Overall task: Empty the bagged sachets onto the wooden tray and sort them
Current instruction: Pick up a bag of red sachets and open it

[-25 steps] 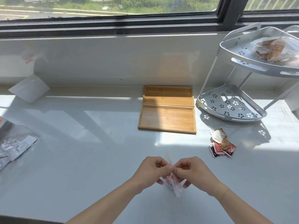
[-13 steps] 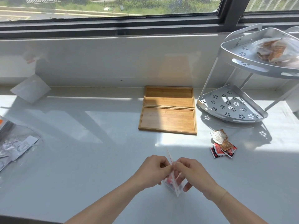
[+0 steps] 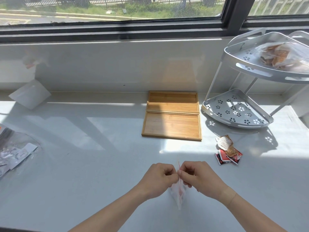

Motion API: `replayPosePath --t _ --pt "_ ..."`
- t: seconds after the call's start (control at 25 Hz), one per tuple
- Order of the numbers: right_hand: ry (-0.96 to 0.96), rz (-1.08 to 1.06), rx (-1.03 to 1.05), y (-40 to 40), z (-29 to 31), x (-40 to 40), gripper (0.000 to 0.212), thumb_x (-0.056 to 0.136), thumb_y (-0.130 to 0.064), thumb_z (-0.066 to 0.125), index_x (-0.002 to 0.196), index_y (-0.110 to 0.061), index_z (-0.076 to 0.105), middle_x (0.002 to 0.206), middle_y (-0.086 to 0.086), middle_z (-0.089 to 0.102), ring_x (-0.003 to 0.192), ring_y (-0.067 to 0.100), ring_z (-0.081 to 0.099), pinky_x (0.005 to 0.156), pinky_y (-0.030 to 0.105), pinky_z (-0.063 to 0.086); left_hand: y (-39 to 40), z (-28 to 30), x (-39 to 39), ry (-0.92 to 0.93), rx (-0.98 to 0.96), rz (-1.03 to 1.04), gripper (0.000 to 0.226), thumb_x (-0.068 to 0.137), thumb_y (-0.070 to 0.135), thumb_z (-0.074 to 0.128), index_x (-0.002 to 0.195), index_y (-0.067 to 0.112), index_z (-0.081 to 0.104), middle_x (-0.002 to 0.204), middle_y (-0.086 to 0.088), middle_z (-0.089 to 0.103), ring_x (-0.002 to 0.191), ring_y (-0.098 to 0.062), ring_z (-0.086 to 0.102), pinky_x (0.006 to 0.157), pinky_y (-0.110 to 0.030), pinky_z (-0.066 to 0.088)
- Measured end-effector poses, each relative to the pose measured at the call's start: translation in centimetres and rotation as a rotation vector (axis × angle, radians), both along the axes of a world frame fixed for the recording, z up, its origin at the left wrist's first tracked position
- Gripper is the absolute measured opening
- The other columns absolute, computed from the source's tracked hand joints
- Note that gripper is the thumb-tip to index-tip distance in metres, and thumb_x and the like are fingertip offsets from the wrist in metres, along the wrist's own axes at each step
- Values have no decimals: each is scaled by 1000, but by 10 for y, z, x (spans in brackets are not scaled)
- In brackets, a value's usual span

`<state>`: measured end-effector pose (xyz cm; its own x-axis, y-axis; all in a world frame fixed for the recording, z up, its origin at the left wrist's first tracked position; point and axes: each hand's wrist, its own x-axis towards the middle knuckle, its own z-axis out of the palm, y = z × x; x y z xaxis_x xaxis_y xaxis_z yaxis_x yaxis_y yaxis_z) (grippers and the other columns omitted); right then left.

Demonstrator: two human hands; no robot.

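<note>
Change: hands barely shifted. Left hand and right hand both pinch the clear sachet bag, near of the wooden tray. Risk: seal bursting, sachets scattering off-tray.

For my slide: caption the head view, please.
Both hands pinch a small clear bag before two empty wooden trays.

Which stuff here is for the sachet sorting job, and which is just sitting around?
For the job:
- small clear bag, pinched by left hand and right hand
- two wooden trays
- loose sachets

Just lying about:
- white corner rack
- bag on its top shelf
- plastic packets at left
- white envelope
</note>
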<state>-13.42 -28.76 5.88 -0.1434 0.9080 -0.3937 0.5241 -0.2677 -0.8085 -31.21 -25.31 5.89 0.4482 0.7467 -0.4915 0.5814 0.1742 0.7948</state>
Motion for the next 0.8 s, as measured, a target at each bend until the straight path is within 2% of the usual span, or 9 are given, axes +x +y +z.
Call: replayPosePath --t 0.12,0.28,0.36,0.48,0.56,0.68,0.8 --pt "-67 19 42 2 4 0 27 86 -22 61 59 -27 58 53 -8 63 48 3 53 52 18 43 -1 1 3 39 74 -9 20 75 24 57 56 18 55 51 11 49 52 -9 42 54 -25 35" --pt "-147 60 84 4 8 -1 24 79 -21 60 56 -24 55 51 -8 57 47 5 43 49 17 36 -3 4 7 109 144 -41 19 71 28 55 53 21 53 47 9 46 47 -8 37 52 -24 33" --pt "-178 89 97 5 10 0 23 77 -20 60 55 -23 53 50 -7 54 47 6 42 49 15 34 -3 6 9 149 181 -61 20 71 30 55 55 20 54 48 7 47 47 -9 38 51 -24 33" --pt "-319 54 129 3 14 16 27 74 -17 61 52 -22 46 45 -6 45 46 8 39 46 16 30 11 7 -6 307 346 1 22 75 30 57 59 15 53 52 4 49 53 -13 42 53 -27 34" --pt "-408 12 144 1 17 29 25 72 -22 61 53 -22 46 46 -6 46 48 9 41 48 19 31 22 8 -23 356 354 37 21 74 31 56 59 17 53 54 5 52 55 -14 44 54 -27 36" --pt "-651 157 181 0 23 37 18 73 -32 58 62 -23 47 53 -6 50 57 11 47 50 26 33 25 12 -30 473 462 -111 19 73 34 53 63 18 52 56 5 55 55 -12 45 52 -26 34" --pt "-778 330 167 6 30 39 13 74 -34 53 69 -24 46 62 -5 52 67 18 53 48 26 28 27 17 -27 539 548 -252 18 74 34 52 63 20 46 57 5 52 57 -15 45 49 -25 29"
